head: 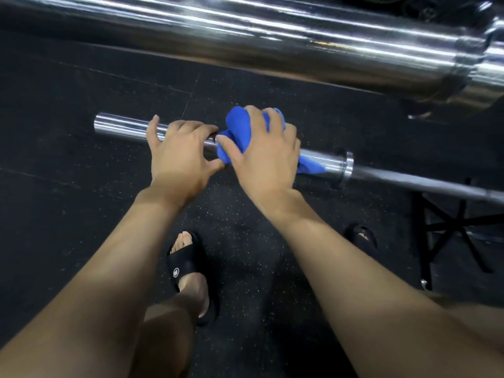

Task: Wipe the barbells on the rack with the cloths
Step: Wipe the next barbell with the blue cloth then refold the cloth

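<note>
Biggest thing here is the black rubber gym floor with little white flecks, filling pretty much the whole background. Across the top runs a fat chrome barbell sleeve, super close to the camera and blurry, stepping down at a collar near the right edge. Below it, farther down toward the floor, is the barbell being worked on: its shiny chrome sleeve points left with the free end out in open air, a flange collar sits on the right, and the thinner, duller shaft carries on off the right side. Under that shaft on the right you can make out a black metal rack frame with crossed bars. Both bare forearms come up from the bottom. The right hand is grasping a bunched-up blue cloth wrapped over the sleeve about midway, fingers curled over the top, a corner of cloth poking out on the right just before the collar. The left hand sits on the sleeve right beside the cloth, fingers curled over the bar and thumb underneath, so it's gripping the sleeve itself. Down below, a foot in a black slide sandal stands on the floor, and a second black sandal peeks out behind the right forearm.
</note>
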